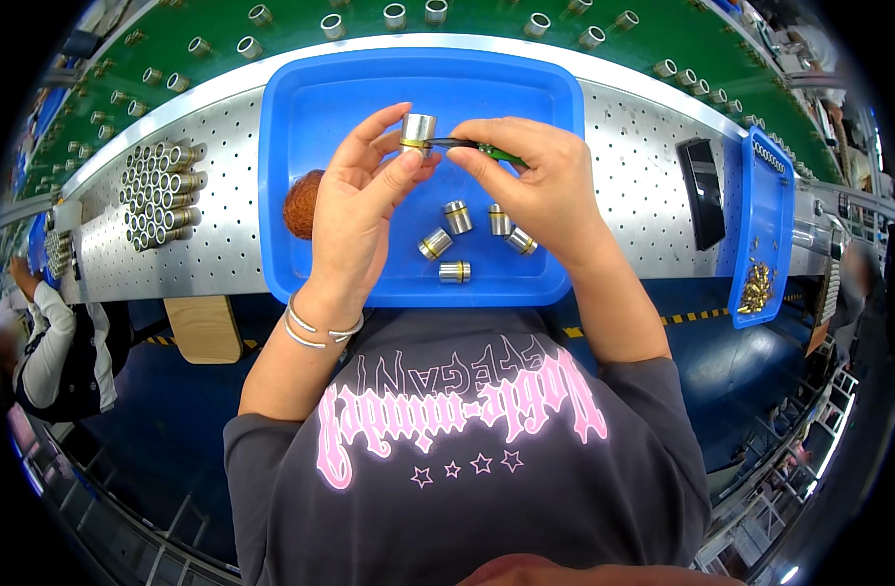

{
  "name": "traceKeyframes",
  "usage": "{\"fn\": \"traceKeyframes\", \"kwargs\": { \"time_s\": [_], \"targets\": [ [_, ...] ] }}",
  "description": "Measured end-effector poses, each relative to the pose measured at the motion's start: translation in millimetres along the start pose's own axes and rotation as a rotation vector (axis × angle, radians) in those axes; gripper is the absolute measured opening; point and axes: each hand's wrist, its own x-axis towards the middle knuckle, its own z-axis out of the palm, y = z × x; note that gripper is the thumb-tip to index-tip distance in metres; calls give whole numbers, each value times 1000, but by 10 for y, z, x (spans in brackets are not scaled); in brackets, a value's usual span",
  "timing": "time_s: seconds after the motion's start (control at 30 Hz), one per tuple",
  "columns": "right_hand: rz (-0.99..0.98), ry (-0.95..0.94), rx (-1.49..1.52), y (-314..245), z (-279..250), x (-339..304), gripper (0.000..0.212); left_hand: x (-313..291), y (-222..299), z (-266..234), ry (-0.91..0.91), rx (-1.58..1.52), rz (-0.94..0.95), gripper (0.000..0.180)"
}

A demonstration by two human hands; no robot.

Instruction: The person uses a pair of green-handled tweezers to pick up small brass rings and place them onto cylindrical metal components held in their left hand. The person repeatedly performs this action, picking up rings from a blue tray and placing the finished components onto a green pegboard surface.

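Blue tray (pixel 301 117) on perforated bench, left hand (pixel 355 210) pinching silver gold-banded cylinder (pixel 417 134), right hand (pixel 535 181) gripping green-handled tweezers (pixel 472 146).

Bright, even overhead light; glare streaks the perforated metal table (pixel 223 166) and blue tray (pixel 301 127). Centre sharp; fisheye bending and black vignette toward the rim, edges slightly blurred.

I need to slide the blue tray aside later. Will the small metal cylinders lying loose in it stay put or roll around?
They will probably roll. The metal cylinders are round and smooth, and most lie on their sides on the blue tray, whose floor looks slick. They seem small and fairly dense, so a gentle push may shift them only slightly. The tray's raised rim should keep them in.
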Motion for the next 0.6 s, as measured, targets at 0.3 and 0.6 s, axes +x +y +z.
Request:
{"fn": "traceKeyframes", "kwargs": {
  "time_s": [0.3, 0.6],
  "targets": [
    [172, -195, 103, -106, 12, 71, 17, 31, -2, -9, -11, -84, -21, 43],
    [100, -74, 178, 4, 24, 74, 11, 51, 24, -32, -27, -99, -94, 37]
  ]
}}
